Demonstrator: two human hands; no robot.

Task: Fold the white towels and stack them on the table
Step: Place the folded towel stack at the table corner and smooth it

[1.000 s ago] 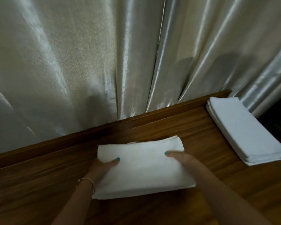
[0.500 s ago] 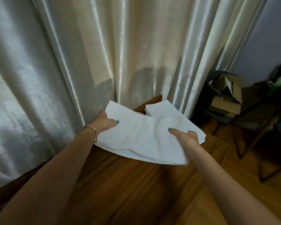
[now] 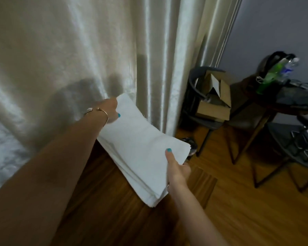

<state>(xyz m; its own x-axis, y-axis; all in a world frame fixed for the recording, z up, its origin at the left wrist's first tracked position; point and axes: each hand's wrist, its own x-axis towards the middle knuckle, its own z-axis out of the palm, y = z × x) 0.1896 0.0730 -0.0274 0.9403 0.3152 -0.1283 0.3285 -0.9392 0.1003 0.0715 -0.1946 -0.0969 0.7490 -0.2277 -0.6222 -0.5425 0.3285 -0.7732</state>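
White folded towel (image 3: 142,148) is hanging in mid-air above the wooden table (image 3: 103,206), near its right end and close to the satin curtain (image 3: 60,59), carried by both hands. Risk, as a judgement: layers are fanning out at the near corner, so the fold may be slipping open if the hands are tilting or letting go unevenly; the towel is also overhanging the table's right edge, so a sloppy drop could be sending it to the floor. No stack is showing underneath, hidden or out of frame, can't tell. Left hand (image 3: 111,110) is pinching the far end, thumb on top, fingers hidden behind the cloth. Right hand (image 3: 178,172) is gripping the near-right edge, thumb lying flat on top, fingers curling under. Cardboard box (image 3: 215,102) is sitting on a chair (image 3: 196,103) off right.
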